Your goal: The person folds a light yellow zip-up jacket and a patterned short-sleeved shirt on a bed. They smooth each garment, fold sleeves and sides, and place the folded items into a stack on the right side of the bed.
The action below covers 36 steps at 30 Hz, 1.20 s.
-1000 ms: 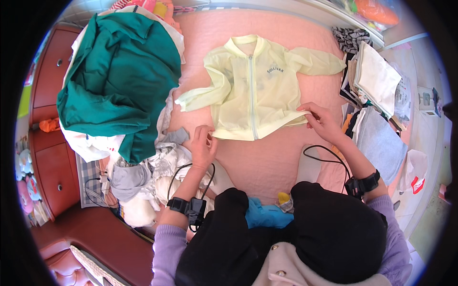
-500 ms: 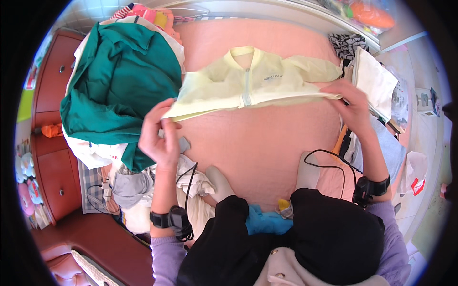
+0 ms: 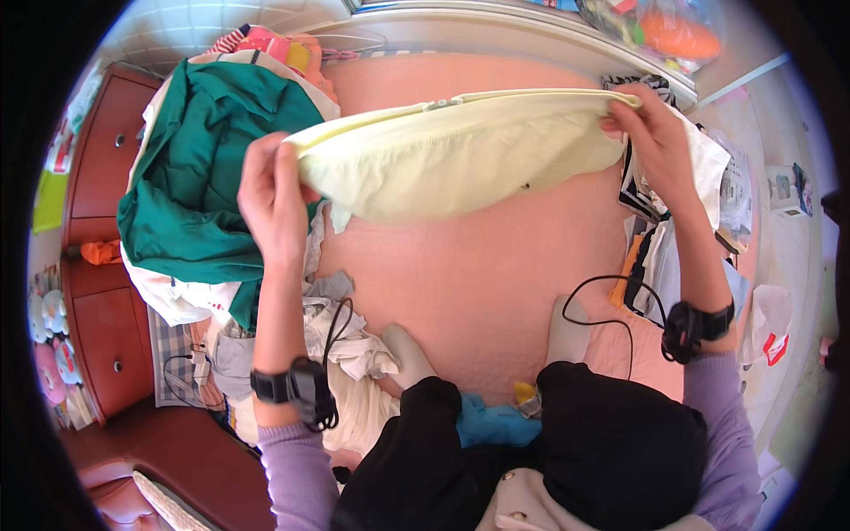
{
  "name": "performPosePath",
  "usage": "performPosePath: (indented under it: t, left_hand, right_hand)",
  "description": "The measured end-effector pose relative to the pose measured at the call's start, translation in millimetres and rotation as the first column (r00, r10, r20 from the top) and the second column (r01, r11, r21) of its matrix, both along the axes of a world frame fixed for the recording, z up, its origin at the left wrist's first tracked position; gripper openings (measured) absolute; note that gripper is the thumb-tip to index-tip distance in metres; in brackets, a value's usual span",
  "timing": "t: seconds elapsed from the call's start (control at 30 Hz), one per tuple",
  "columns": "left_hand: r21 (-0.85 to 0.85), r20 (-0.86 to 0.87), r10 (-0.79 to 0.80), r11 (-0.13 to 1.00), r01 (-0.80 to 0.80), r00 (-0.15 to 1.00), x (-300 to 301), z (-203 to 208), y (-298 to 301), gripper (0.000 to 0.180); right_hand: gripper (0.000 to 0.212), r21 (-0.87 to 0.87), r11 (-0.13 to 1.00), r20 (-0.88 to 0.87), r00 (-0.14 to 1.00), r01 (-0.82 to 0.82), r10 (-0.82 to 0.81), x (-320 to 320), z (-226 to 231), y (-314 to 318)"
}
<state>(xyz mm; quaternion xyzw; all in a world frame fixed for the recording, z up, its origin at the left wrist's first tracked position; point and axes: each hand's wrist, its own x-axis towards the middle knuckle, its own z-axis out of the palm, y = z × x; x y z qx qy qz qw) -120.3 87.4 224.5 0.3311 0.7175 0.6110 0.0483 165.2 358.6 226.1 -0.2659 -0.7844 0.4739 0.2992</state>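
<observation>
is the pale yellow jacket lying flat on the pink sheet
No, the left hand and right hand hold the pale yellow jacket stretched between them, up above the pink sheet.

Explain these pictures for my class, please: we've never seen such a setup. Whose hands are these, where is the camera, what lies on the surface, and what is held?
No robot is at work: a person uses their bare left hand and right hand. A fisheye camera on the person's head looks down, so straight edges bend near the rim. Black devices are strapped to both forearms. Each hand's grip pinches one end of the hem of a pale yellow zip jacket, raised above a pink sheet. A dark green top is heaped at left; folded clothes are stacked at right.
</observation>
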Motion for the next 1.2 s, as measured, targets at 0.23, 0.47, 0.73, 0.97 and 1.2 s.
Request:
performPosePath:
  t: [0.23,0.47,0.73,0.97,1.2]
  left_hand:
    - [0.323,-0.102,-0.027,0.944,0.059,0.994,-54.6,32.1,59.4,0.016]
    - [0.132,-0.522,0.009,0.989,0.071,0.853,8.3,36.1,-15.5,0.010]
    - [-0.548,-0.156,-0.707,0.643,0.536,0.690,60.1,-91.0,-67.4,0.008]
    - [-0.693,-0.080,-0.904,0.354,0.628,0.421,82.9,-158.3,-77.3,0.007]
    - [-0.700,0.074,-0.937,0.195,0.687,0.342,100.5,-179.3,-91.4,0.012]
  right_hand:
    - [0.021,0.244,0.969,-0.293,0.955,0.032,0.042,-46.2,8.9,44.2]
    - [0.023,0.323,0.945,-0.026,0.998,-0.052,0.064,28.6,10.8,1.9]
    - [0.018,-0.103,0.912,0.509,0.766,-0.398,0.392,87.7,-116.8,-37.9]
    - [0.015,-0.067,0.819,0.569,0.653,-0.569,0.500,108.3,-173.7,-43.2]
    - [0.018,-0.140,0.762,0.645,0.525,-0.633,0.555,112.2,-179.9,-49.2]
